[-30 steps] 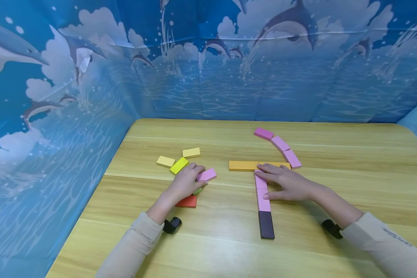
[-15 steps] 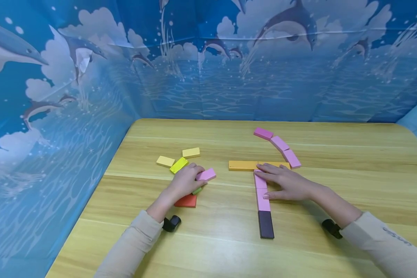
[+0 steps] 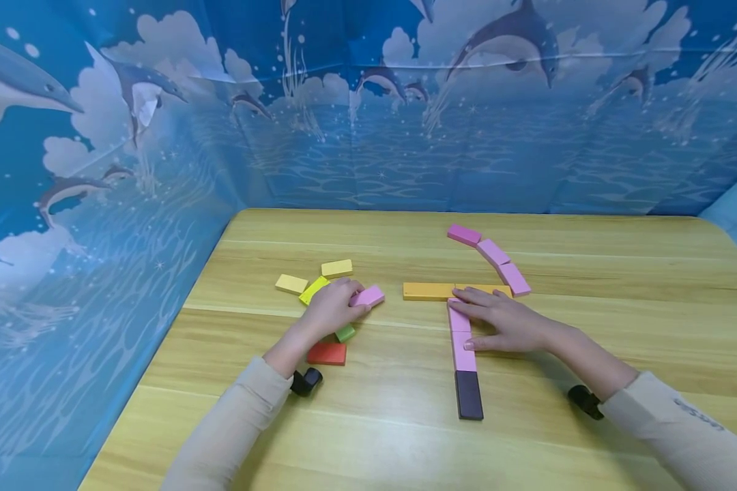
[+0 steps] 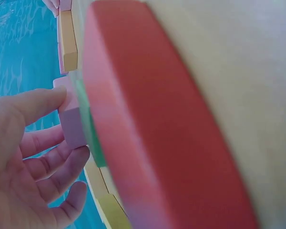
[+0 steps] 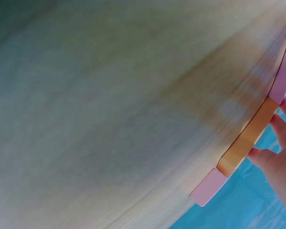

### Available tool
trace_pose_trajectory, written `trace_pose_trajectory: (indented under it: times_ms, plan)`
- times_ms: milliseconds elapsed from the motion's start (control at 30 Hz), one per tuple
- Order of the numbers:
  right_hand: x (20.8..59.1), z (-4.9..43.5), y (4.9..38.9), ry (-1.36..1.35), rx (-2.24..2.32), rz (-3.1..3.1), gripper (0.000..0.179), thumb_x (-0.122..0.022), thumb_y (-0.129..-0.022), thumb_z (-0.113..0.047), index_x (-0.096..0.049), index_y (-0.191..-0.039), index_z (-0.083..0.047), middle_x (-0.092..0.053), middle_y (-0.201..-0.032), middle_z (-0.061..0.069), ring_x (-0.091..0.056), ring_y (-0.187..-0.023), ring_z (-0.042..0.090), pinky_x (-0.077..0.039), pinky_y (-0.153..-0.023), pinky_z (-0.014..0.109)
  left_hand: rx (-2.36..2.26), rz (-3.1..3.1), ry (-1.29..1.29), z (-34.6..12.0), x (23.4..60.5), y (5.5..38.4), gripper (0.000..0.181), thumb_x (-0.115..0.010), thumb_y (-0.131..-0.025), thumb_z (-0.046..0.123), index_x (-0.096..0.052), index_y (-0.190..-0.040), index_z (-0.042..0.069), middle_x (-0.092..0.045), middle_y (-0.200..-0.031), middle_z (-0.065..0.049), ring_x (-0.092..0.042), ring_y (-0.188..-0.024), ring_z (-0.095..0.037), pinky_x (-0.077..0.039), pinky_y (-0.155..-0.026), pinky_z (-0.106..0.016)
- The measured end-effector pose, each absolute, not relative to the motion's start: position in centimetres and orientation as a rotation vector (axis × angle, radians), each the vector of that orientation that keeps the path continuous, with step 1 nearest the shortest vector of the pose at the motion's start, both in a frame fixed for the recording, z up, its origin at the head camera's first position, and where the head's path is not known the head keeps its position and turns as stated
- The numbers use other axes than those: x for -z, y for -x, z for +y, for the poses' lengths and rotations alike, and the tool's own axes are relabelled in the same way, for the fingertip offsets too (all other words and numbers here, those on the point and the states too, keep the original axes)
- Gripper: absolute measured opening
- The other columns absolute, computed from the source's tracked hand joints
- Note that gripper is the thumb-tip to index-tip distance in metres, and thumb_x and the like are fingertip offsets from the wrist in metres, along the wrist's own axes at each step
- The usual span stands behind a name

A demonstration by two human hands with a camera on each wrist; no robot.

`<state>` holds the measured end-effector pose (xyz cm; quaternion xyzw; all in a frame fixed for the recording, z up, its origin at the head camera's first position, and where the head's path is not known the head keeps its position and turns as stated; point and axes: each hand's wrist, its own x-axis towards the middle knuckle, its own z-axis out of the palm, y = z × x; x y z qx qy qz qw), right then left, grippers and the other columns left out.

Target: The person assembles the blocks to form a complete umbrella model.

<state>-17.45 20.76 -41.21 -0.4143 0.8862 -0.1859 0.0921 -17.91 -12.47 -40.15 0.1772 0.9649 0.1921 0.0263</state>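
Observation:
My left hand [image 3: 334,307] pinches a pink block [image 3: 368,296] between thumb and fingers at the right side of the loose pile. The left wrist view shows the thumb on one side of this pink block [image 4: 74,121] and fingertips on the other. Just below the hand lie a green block [image 3: 345,333] and a red block [image 3: 327,353]. My right hand [image 3: 508,320] rests with extended fingers over a row of two orange blocks [image 3: 426,292] and a column of pink blocks [image 3: 463,351]. That column ends in a dark block [image 3: 469,395] towards me.
From the right end of the orange row, pink blocks [image 3: 493,251] curve back to a magenta block [image 3: 464,234]. Beyond the left hand lie a bright yellow block [image 3: 313,290] and pale yellow blocks [image 3: 291,284]. A blue dolphin-print curtain [image 3: 405,150] borders the wooden table [image 3: 620,273].
My left hand has shifted slightly away from me and to the right with the pink block, uncovering more of the green and red blocks. The right hand stays in place.

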Motion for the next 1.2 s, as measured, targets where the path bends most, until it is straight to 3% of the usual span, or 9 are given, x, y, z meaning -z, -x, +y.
trace_pose_trajectory:
  times_ms: [367,733,1100,1200]
  plan:
    - [41.3,20.8,17.4,1.230,0.568,2.626,0.073,-0.062,-0.085,-0.048,-0.040,-0.142,-0.007,-0.031,-0.148,0.015,-0.026,-0.135,0.036,-0.016,-0.101,0.065,-0.631,2.977,-0.505,-10.2,39.4,19.8,0.033,-0.068,-0.086,0.027,-0.066,-0.109,0.004,-0.061,-0.091,-0.005,-0.051,-0.076,-0.016,-0.042,-0.066,-0.027]
    - [41.2,20.8,17.4,1.220,0.566,2.627,0.074,-0.062,-0.085,-0.049,-0.039,-0.142,-0.008,-0.030,-0.149,0.014,-0.025,-0.136,0.035,-0.015,-0.101,0.065,-0.641,2.963,-0.399,-8.8,39.6,21.4,0.032,-0.066,-0.087,0.031,-0.066,-0.104,0.003,-0.059,-0.084,-0.005,-0.051,-0.068,-0.015,-0.039,-0.058,-0.024]
    - [41.1,20.8,17.3,1.211,0.566,2.621,0.074,-0.062,-0.085,-0.048,-0.039,-0.142,-0.008,-0.030,-0.149,0.014,-0.026,-0.136,0.035,-0.015,-0.102,0.065,-0.656,2.914,-0.359,-7.7,39.5,22.5,0.026,-0.068,-0.085,0.030,-0.061,-0.082,0.005,-0.054,-0.070,-0.002,-0.045,-0.059,-0.013,-0.034,-0.052,-0.022]
    - [41.1,20.8,17.3,1.216,0.569,2.623,0.073,-0.063,-0.085,-0.047,-0.039,-0.142,-0.008,-0.030,-0.148,0.015,-0.026,-0.135,0.035,-0.015,-0.102,0.065,-0.644,2.921,-0.359,-7.5,39.5,22.6,0.027,-0.069,-0.084,0.030,-0.060,-0.082,0.005,-0.054,-0.071,-0.002,-0.044,-0.060,-0.014,-0.033,-0.053,-0.022]
